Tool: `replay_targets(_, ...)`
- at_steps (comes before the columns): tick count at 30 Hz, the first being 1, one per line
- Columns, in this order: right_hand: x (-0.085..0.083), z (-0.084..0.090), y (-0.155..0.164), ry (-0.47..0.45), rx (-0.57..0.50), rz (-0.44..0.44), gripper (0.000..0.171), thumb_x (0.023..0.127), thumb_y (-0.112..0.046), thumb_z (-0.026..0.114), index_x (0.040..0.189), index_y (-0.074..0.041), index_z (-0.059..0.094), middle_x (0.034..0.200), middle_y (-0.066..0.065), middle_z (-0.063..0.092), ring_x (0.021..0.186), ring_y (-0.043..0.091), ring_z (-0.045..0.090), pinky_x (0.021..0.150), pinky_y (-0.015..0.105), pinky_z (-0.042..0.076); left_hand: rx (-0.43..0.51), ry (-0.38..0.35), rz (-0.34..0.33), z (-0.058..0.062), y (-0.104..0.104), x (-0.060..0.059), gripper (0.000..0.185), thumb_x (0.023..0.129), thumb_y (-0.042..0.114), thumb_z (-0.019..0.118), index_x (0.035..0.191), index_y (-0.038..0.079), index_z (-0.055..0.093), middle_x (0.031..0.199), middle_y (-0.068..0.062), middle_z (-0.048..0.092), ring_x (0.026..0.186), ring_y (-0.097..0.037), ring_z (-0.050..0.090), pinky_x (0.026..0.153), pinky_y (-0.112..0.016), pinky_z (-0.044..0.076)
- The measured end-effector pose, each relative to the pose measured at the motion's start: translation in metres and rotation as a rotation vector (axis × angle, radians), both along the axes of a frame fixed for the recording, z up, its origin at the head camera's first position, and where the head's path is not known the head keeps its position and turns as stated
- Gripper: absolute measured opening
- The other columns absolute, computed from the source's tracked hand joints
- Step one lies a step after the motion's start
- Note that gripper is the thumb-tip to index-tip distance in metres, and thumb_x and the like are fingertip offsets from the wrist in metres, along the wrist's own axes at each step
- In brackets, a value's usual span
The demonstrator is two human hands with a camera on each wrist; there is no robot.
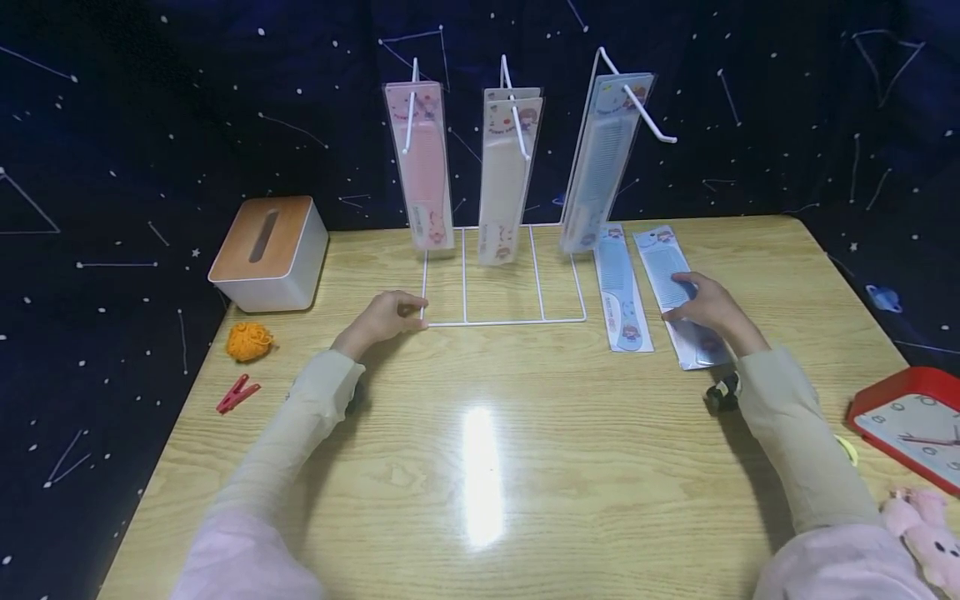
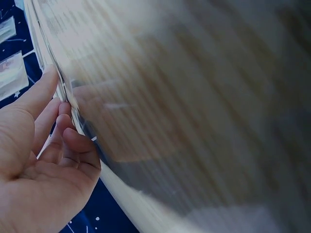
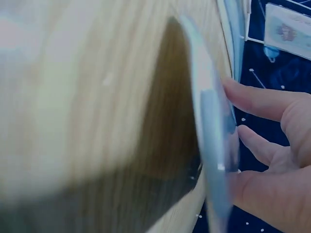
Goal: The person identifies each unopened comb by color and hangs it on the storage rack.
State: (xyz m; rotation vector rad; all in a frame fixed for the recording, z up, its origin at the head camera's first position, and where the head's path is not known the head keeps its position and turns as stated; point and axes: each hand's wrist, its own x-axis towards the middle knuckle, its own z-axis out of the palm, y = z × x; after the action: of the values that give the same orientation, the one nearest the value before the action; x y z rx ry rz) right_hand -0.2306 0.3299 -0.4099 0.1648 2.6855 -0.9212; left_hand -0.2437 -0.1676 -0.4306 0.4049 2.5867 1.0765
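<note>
The left hand (image 1: 382,318) rests on the counter (image 1: 480,450) with its fingers curled lightly against the front left corner of the white wire display rack (image 1: 504,320); the left wrist view shows the fingertips (image 2: 65,108) touching the wire, though whether they close round it cannot be told. Behind that grip, three packaged combs hang from the rack's hooks: pink (image 1: 422,167), cream (image 1: 504,179) and blue (image 1: 603,162). The right hand (image 1: 708,307) lies on a blue packaged comb (image 1: 675,287) flat on the counter, thumb at its near edge and fingers over it, lifting that edge in the right wrist view. Just left of this grip lies a second blue packaged comb (image 1: 621,292), between hand and rack. Far left of the left hand sit a tissue box (image 1: 270,250), an orange scrunchie (image 1: 249,341) and a red clothes peg (image 1: 237,393). Right of the right forearm stands a red clock (image 1: 911,425).
</note>
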Motion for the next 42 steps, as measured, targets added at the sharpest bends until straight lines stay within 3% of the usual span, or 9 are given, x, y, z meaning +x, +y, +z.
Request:
replay_targets(6, 0.017, 0.007, -0.002, 0.101, -0.081, -0.062, 0.087, 0.084, -0.013, 0.070, 0.150, -0.002, 0.016, 0.150, 0.036, 0.007, 0.136, 0.056, 0.010, 0.107, 0.069, 0.016, -0.004, -0.004, -0.003, -0.001, 0.000, 0.001, 0.047, 0.085, 0.011, 0.071, 0.127, -0.004, 0.056, 0.134, -0.019, 0.053, 0.130, -0.035, 0.043, 0.111, -0.044, 0.034)
replay_targets(10, 0.034, 0.023, -0.012, 0.202, -0.114, -0.099, 0.088, 0.085, -0.021, 0.072, 0.152, -0.009, 0.015, 0.151, 0.035, 0.012, 0.131, 0.058, 0.022, 0.100, 0.069, 0.030, -0.007, -0.008, -0.004, -0.001, 0.000, 0.000, 0.047, 0.085, 0.012, 0.070, 0.128, -0.003, 0.056, 0.135, -0.019, 0.053, 0.130, -0.034, 0.043, 0.111, -0.044, 0.034)
replay_targets(12, 0.044, 0.036, -0.021, 0.261, -0.134, -0.110, 0.088, 0.085, -0.022, 0.072, 0.152, -0.013, 0.017, 0.150, 0.033, 0.016, 0.124, 0.054, 0.033, 0.092, 0.059, 0.043, -0.003, -0.012, 0.000, -0.001, 0.000, -0.001, 0.047, 0.085, 0.012, 0.070, 0.128, -0.003, 0.056, 0.135, -0.019, 0.053, 0.129, -0.034, 0.044, 0.111, -0.043, 0.034)
replay_targets(14, 0.055, 0.048, -0.030, 0.330, -0.163, -0.125, 0.086, 0.085, -0.022, 0.073, 0.152, -0.016, 0.020, 0.148, 0.029, 0.022, 0.113, 0.045, 0.044, 0.080, 0.041, 0.050, 0.004, -0.016, 0.007, 0.000, 0.000, -0.001, 0.046, 0.085, 0.011, 0.070, 0.127, -0.002, 0.057, 0.134, -0.019, 0.053, 0.129, -0.034, 0.045, 0.111, -0.043, 0.034)
replay_targets(18, 0.078, 0.073, -0.047, 0.497, -0.250, -0.143, 0.081, 0.084, -0.017, 0.073, 0.150, -0.022, 0.028, 0.144, 0.020, 0.031, 0.103, 0.021, 0.050, 0.070, 0.011, 0.043, 0.007, -0.013, 0.015, 0.003, 0.000, 0.000, 0.046, 0.085, 0.011, 0.070, 0.127, -0.002, 0.057, 0.134, -0.019, 0.054, 0.129, -0.034, 0.045, 0.111, -0.042, 0.033)
replay_targets(21, 0.092, 0.086, -0.060, 0.618, -0.309, -0.146, 0.079, 0.082, -0.010, 0.074, 0.148, -0.024, 0.032, 0.136, 0.007, 0.038, 0.098, 0.006, 0.053, 0.070, 0.005, 0.044, 0.008, -0.021, 0.020, 0.002, 0.000, 0.000, 0.046, 0.085, 0.010, 0.070, 0.127, -0.002, 0.057, 0.135, -0.019, 0.053, 0.129, -0.033, 0.044, 0.112, -0.042, 0.033)
replay_targets(25, 0.108, 0.093, -0.076, 0.731, -0.373, -0.104, 0.079, 0.079, 0.004, 0.072, 0.146, -0.018, 0.037, 0.125, -0.012, 0.039, 0.091, -0.003, 0.055, 0.070, 0.004, 0.047, 0.003, -0.026, 0.020, 0.000, 0.000, 0.000, 0.046, 0.085, 0.011, 0.070, 0.127, -0.002, 0.057, 0.135, -0.018, 0.054, 0.130, -0.033, 0.043, 0.112, -0.042, 0.032)
replay_targets(32, 0.120, 0.089, -0.094, 0.725, -0.453, -0.005, 0.080, 0.076, 0.016, 0.068, 0.145, -0.009, 0.037, 0.120, -0.012, 0.035, 0.095, -0.002, 0.055, 0.076, 0.007, 0.049, -0.006, -0.020, 0.018, -0.002, 0.000, -0.001, 0.045, 0.086, 0.012, 0.070, 0.127, -0.001, 0.057, 0.135, -0.018, 0.053, 0.131, -0.033, 0.042, 0.113, -0.043, 0.030)
replay_targets(42, 0.119, 0.080, -0.096, 0.690, -0.449, 0.002, 0.080, 0.077, 0.012, 0.069, 0.146, -0.009, 0.036, 0.121, -0.012, 0.033, 0.096, -0.003, 0.053, 0.075, 0.007, 0.049, -0.013, -0.021, 0.019, -0.001, 0.000, 0.000, 0.046, 0.086, 0.013, 0.070, 0.127, -0.001, 0.057, 0.135, -0.017, 0.054, 0.132, -0.033, 0.041, 0.114, -0.043, 0.029)
